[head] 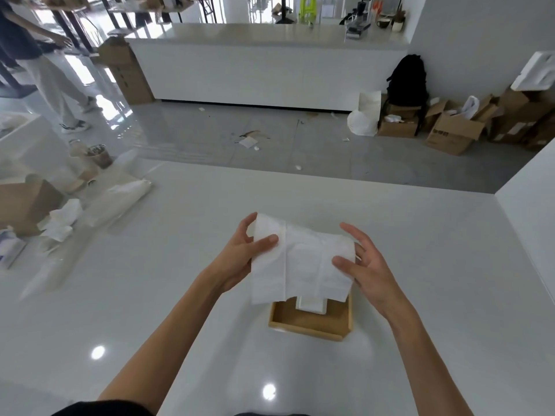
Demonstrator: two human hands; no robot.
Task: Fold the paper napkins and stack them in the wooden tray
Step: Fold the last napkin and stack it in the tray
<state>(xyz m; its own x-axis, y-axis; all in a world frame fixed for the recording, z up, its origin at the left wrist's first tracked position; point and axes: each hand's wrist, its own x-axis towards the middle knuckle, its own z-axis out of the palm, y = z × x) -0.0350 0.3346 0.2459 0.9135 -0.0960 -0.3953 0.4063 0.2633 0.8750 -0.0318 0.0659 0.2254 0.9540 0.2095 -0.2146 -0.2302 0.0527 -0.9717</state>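
Item 1: shallow square wooden tray [309, 324], light brown, our landmark. It sits flat on the glossy white bench [168, 295], near the bench's near edge and between our two forearms.

Item 2: small stack of folded white paper napkins [311, 304], lying inside the tray against its far wall. We cannot count the sheets; the upper part is hidden.

Item 3: large white paper napkin [300, 259], creased into vertical panels, held in the air above the far half of the tray. Its lower edge hangs over the tray's far wall and covers part of the stack. It touches neither tray nor bench that we can see.

Item 4: our left hand [243, 253], left of and above the tray, thumb pressed on the front of the napkin's left edge with fingers behind, pinching the sheet.

Item 5: our right hand [365, 265], right of and above the tray, thumb on the front of the napkin's right edge, fingers curled behind it, gripping that side. The hands are apart, one on each side of the sheet.

Item 6: loose heap of white paper and plastic wrapping [90, 205], well to the left of the tray on the bench, beside a brown cardboard box [24, 202].

Item 7: grey tiled floor [270, 139] beyond the tray's bench, littered with scraps.
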